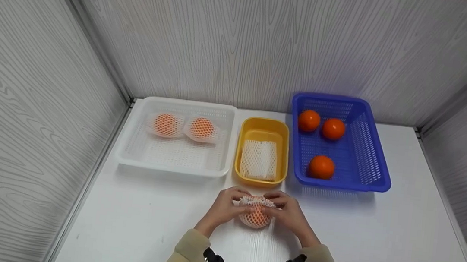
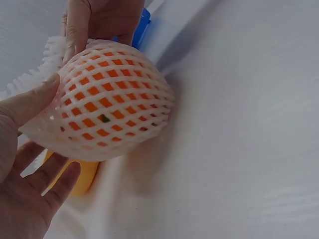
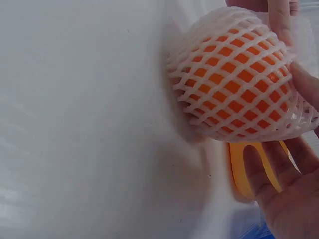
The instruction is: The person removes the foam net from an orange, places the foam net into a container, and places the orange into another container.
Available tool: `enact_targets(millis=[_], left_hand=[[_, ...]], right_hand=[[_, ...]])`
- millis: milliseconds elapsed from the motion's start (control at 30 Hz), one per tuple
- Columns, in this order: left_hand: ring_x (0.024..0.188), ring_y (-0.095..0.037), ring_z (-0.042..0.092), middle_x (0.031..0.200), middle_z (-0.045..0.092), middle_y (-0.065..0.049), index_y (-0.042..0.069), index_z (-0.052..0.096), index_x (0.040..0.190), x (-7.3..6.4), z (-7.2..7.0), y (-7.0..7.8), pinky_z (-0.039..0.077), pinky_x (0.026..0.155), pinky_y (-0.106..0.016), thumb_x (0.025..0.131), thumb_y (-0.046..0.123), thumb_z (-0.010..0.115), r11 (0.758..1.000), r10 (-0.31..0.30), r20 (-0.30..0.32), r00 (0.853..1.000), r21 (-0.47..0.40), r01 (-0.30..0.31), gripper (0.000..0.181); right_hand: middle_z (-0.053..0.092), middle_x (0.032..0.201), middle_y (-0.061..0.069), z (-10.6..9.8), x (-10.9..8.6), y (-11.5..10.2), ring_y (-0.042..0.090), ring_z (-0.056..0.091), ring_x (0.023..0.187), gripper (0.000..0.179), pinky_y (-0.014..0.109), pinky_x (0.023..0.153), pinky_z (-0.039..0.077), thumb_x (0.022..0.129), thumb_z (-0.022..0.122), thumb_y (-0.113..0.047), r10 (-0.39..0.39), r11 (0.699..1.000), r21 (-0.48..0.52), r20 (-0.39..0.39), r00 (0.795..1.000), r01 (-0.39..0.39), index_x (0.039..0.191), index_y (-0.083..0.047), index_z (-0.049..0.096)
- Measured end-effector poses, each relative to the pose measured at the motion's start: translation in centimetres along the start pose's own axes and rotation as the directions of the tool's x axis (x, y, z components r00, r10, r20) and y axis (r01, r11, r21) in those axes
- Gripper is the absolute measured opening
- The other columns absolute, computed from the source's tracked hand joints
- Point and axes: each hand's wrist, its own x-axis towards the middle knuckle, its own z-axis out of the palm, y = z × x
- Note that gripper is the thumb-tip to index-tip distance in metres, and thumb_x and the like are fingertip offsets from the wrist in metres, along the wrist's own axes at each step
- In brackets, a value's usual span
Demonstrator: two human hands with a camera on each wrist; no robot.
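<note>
Pinching a foam net [image 1: 267, 203] at its gathered rim, L hand [image 1: 224, 206] and R hand [image 1: 288, 212] face each other, w/ an orange [image 1: 256, 218] inside it — prob. gripped both sides to steady the fruit and control the net's mouth. Can't tell if it touches the table [image 1: 142, 217]. Just beyond: yellow tub [image 1: 262, 134] w/ flat spare nets [image 1: 258, 159], central, prob. for easy reach by either hand. On its L, white basket [image 1: 178, 158] w/ two netted oranges [image 1: 202, 127]; on its R, blue basket [image 1: 349, 162] w/ three bare oranges [image 1: 321, 167] — apparently sorted, wrapped vs. unwrapped.
</note>
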Motion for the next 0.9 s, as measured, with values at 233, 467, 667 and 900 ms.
enact_targets(millis=[233, 467, 667, 900], left_hand=[[0.099, -0.016, 0.060, 0.100, 0.066, 0.004, 0.008, 0.078, 0.092, -0.1, -0.1, -0.1, 0.050, 0.088, -0.040, 0.082, 0.023, 0.081, 1.000, 0.006, -0.008, 1.000, 0.011, -0.006, 0.018], [0.091, -0.014, 0.062, 0.092, 0.068, 0.005, 0.008, 0.078, 0.083, 0.1, 0.3, 0.1, 0.050, 0.084, -0.036, 0.080, 0.010, 0.079, 1.000, 0.003, -0.033, 0.999, -0.006, -0.003, 0.004], [0.081, -0.009, 0.059, 0.083, 0.068, 0.009, 0.012, 0.074, 0.082, 0.3, 0.4, 0.1, 0.051, 0.078, -0.033, 0.081, 0.010, 0.078, 1.000, -0.031, -0.040, 0.999, -0.002, 0.031, 0.004], [0.103, -0.013, 0.058, 0.112, 0.065, 0.006, 0.013, 0.068, 0.119, 0.1, 0.6, 0.1, 0.049, 0.090, -0.038, 0.082, 0.030, 0.081, 0.997, -0.083, 0.024, 0.996, 0.003, 0.083, 0.043]], right_hand=[[0.066, 0.112, 0.007, 0.1, 0.3, 1.3, 0.026, 0.058, 0.107, 0.015, 0.042, 0.087, 0.050, 0.083, 0.080, -0.013, -0.031, 0.999, -0.025, -0.034, 0.999, 0.030, 0.095, -0.006, 0.076], [0.060, 0.128, 0.011, -0.3, 0.3, 1.7, 0.031, 0.052, 0.121, 0.042, 0.055, 0.096, 0.044, 0.082, 0.081, -0.022, 0.028, 0.999, 0.026, 0.048, 0.998, -0.029, 0.120, -0.009, 0.070], [0.060, 0.123, 0.021, -0.4, -0.2, -0.6, 0.034, 0.054, 0.114, 0.021, 0.047, 0.092, 0.048, 0.083, 0.079, -0.011, 0.026, 0.999, 0.032, 0.000, 1.000, -0.026, 0.102, 0.000, 0.075], [0.067, 0.107, 0.015, 0.3, -0.1, -1.2, 0.026, 0.061, 0.100, 0.011, 0.029, 0.079, 0.053, 0.082, 0.077, 0.000, 0.006, 1.000, 0.027, -0.116, 0.993, -0.002, 0.092, 0.003, 0.075]])
